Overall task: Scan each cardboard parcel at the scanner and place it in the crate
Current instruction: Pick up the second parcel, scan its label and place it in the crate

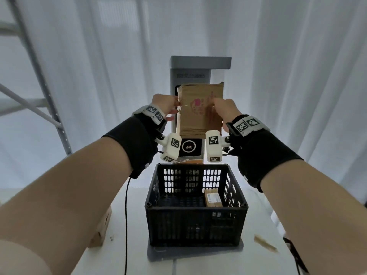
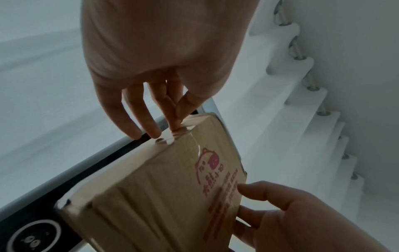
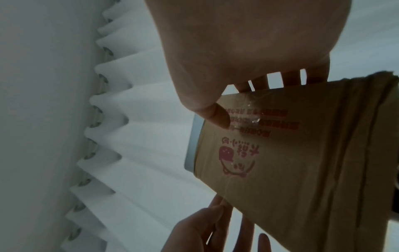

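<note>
A brown cardboard parcel (image 1: 200,116) with pink print is held upright against the front of the grey scanner tower (image 1: 190,70). My left hand (image 1: 172,106) pinches its left edge. In the left wrist view its fingertips (image 2: 175,126) sit on the taped corner of the parcel (image 2: 162,196). My right hand (image 1: 218,108) grips the right edge; the thumb (image 3: 215,116) presses the printed face (image 3: 291,162) and the fingers go behind. The black crate (image 1: 196,207) stands below, with another parcel (image 1: 213,198) lying inside at the right.
The scanner's dark panel with a round icon (image 1: 188,146) shows under the parcel. A cardboard piece (image 1: 188,160) lies behind the crate. A box (image 1: 101,225) and a black cable (image 1: 126,215) are at the left, a scrap (image 1: 265,243) at the right. A metal rack (image 1: 29,86) stands far left.
</note>
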The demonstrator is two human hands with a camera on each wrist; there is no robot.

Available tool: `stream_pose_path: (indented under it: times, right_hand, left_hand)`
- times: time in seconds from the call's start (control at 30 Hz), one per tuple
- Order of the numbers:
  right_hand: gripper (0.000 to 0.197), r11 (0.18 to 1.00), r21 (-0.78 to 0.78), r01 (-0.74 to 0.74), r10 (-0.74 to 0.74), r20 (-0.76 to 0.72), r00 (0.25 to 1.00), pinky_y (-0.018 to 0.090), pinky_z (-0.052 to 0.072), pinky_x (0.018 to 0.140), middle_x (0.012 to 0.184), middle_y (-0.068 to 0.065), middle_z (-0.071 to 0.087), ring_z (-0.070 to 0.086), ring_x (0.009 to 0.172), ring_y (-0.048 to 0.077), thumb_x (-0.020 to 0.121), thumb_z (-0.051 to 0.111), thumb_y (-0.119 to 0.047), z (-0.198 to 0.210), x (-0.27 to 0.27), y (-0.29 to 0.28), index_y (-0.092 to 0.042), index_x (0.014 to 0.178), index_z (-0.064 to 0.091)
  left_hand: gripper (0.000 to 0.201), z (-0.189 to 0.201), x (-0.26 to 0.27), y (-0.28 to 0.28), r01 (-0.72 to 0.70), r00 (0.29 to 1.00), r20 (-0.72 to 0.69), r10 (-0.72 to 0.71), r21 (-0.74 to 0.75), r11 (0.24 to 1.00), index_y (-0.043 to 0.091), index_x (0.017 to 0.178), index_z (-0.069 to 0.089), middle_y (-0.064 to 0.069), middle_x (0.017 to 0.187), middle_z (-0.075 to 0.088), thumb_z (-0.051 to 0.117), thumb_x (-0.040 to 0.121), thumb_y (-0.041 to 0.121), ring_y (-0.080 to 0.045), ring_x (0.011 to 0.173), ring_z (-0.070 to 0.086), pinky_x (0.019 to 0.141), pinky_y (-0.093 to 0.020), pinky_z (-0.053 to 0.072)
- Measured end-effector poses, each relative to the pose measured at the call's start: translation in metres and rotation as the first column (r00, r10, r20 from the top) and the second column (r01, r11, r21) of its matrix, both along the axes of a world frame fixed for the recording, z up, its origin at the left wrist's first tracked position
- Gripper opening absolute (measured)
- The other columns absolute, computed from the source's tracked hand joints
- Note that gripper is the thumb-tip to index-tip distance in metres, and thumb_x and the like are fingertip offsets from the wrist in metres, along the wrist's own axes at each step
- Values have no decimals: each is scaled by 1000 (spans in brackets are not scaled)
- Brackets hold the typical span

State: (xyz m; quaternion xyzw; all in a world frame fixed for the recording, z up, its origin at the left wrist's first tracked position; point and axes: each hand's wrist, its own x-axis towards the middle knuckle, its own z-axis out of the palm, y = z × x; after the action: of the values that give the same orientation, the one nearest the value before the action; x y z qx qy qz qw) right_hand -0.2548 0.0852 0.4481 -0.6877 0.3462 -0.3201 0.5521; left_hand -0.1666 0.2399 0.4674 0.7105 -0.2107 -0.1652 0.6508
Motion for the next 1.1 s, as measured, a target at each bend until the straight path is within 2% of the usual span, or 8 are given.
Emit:
stream_pose_path:
  times: [0.2,0.33,0.43,0.63,0.8,0.93,1.03,1.1]
  right_hand:
    - [18,998,-50,24,-18,124,992,33,45,74,85,9,58,53,77,24,75,50,-16,44,-29,31,-11,90,60]
    - [31,996,-82,36,-20,186,982,31,45,74,94,9,63,59,82,25,77,48,-17,58,-34,45,-6,105,60]
    - [52,995,-87,43,-25,198,980,27,47,68,103,7,63,59,83,23,74,45,-21,65,-36,54,-6,123,57]
    - [89,995,-85,-54,71,215,974,43,53,97,119,2,67,64,108,21,56,77,-55,73,-43,73,-17,132,50]
    - [92,977,-187,-99,139,211,968,42,51,103,115,-2,70,66,109,18,46,86,-58,78,-50,86,-15,123,59]
    - [106,977,-212,-33,77,204,976,36,42,109,123,-2,52,53,116,17,66,85,-48,79,-51,93,-16,145,21]
    - [93,969,-237,68,-29,164,986,42,46,105,129,-1,56,55,120,24,47,77,-64,76,-47,96,-29,127,46]
    - [61,971,-236,41,-5,149,989,34,52,93,122,-1,59,60,105,16,61,73,-55,76,-49,99,-30,115,62]
  left_hand:
    - [11,24,-9,22,-10,996,84,23,-149,989,17,96,73,4,78,70,62,93,18,-11,68,62,73,-33,50]
    - [3,35,-7,38,57,996,77,-43,-187,981,20,91,72,7,69,70,69,91,21,-7,59,67,78,-35,50]
    - [23,41,-1,48,98,994,67,-87,-200,975,21,103,73,8,86,72,77,86,35,-11,86,70,81,-39,55]
    - [66,53,4,64,158,987,8,-158,-22,987,21,109,70,3,107,68,69,71,74,-20,100,66,91,-47,53]
    - [62,51,7,71,279,960,-19,-281,-67,958,20,110,67,-1,102,65,69,74,71,-23,96,68,77,-45,59]
    - [54,54,3,76,276,961,26,-275,-141,951,21,115,62,-1,93,59,70,81,63,-22,84,63,76,-46,60]
    - [76,53,7,75,231,973,38,-228,-185,955,20,131,55,0,104,63,79,71,60,-24,98,64,86,-59,54]
    - [72,51,8,76,199,980,37,-196,-229,953,21,130,55,0,117,65,83,71,53,-26,110,63,87,-62,53]
